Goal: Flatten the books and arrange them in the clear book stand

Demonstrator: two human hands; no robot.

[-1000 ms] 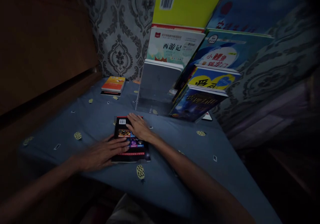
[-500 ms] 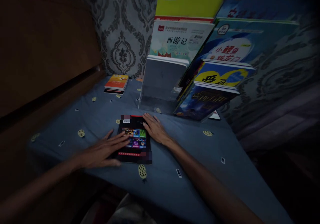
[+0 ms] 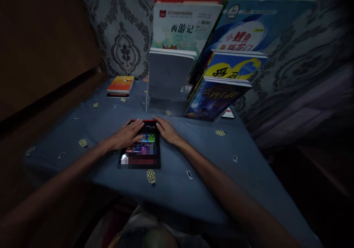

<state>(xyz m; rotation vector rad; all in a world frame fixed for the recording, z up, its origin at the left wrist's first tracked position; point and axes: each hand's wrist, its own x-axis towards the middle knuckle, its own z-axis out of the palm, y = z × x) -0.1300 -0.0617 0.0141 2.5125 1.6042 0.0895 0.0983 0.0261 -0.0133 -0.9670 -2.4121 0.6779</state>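
Note:
A dark book [image 3: 142,148] with small colourful pictures and a red top edge lies flat on the blue tablecloth [image 3: 204,155]. My left hand [image 3: 125,135] is open, its fingers laid across the upper left of the cover. At the upper right corner rests my right hand [image 3: 167,131], also open, with stretched fingers touching the book's edge. Part of the cover is hidden under the left hand, and its lower part is blurred out.
Behind the book stands a clear tiered rack [image 3: 166,106] with several picture books, a dark blue one [image 3: 214,98] in front. A small stack of orange-covered books [image 3: 121,84] lies at the back left, near a wooden panel [image 3: 49,52]. Patterned wallpaper [image 3: 124,52] is behind.
My left hand has slid up the cover towards its top edge. The right hand stays by the upper right corner. The whole view has shifted, so things appear higher and farther left.

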